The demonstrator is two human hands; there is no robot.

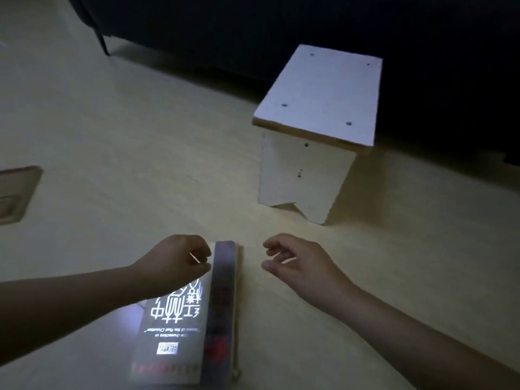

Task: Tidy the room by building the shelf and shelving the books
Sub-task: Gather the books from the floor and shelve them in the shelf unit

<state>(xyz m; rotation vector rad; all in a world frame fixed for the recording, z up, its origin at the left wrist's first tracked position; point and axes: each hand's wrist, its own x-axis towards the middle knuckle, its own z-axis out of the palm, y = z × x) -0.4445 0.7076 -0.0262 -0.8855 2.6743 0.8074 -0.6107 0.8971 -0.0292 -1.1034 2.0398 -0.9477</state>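
A grey book (180,327) with white characters on its cover lies flat on the pale floor in front of me. My left hand (177,260) lies over the book's far corner, fingers curled; whether it grips the book I cannot tell. My right hand (292,257) hovers to the right of the book, fingers loosely curled, holding nothing and a short gap away from it. The small white wooden shelf (318,108) stands upright on the floor farther off to the right, its top bare.
A second book or flat brownish object (17,192) lies at the left edge. A dark sofa (253,29) on thin legs fills the background behind the shelf. Pale floor (126,136) spreads between the book and the sofa.
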